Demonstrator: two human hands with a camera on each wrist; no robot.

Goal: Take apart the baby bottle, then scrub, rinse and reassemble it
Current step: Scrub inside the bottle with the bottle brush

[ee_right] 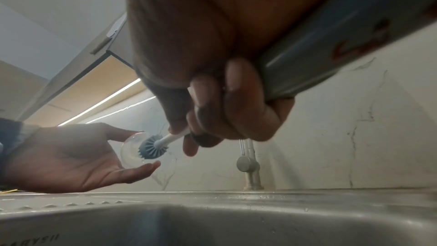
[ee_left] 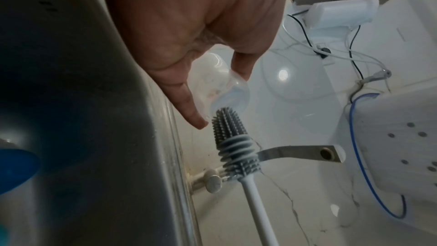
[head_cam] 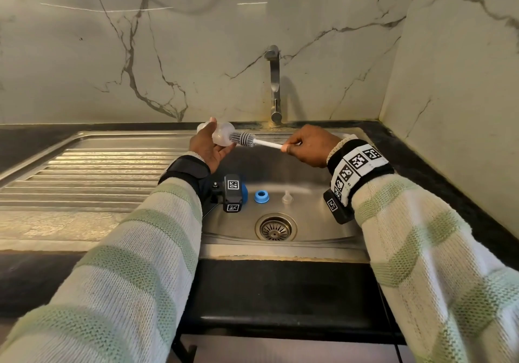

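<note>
My left hand (head_cam: 212, 141) holds the clear bottle body (head_cam: 222, 135) on its side above the sink's back left corner, mouth turned right. My right hand (head_cam: 306, 146) grips the white handle of a bottle brush (head_cam: 243, 139). The brush's grey ribbed head has its tip at the bottle mouth and most of its length outside. The left wrist view shows the bottle (ee_left: 227, 89) between thumb and fingers, with the brush (ee_left: 234, 143) pointing into it. On the sink floor lie a blue screw ring (head_cam: 261, 197) and a clear nipple (head_cam: 287, 197).
A steel sink (head_cam: 280, 250) with a drain (head_cam: 275, 229) sits under both hands, and a ribbed draining board (head_cam: 84, 171) is to its left. The tap (head_cam: 274, 87) stands at the back. A blue cap (head_cam: 245, 192) is half hidden behind my left wrist camera.
</note>
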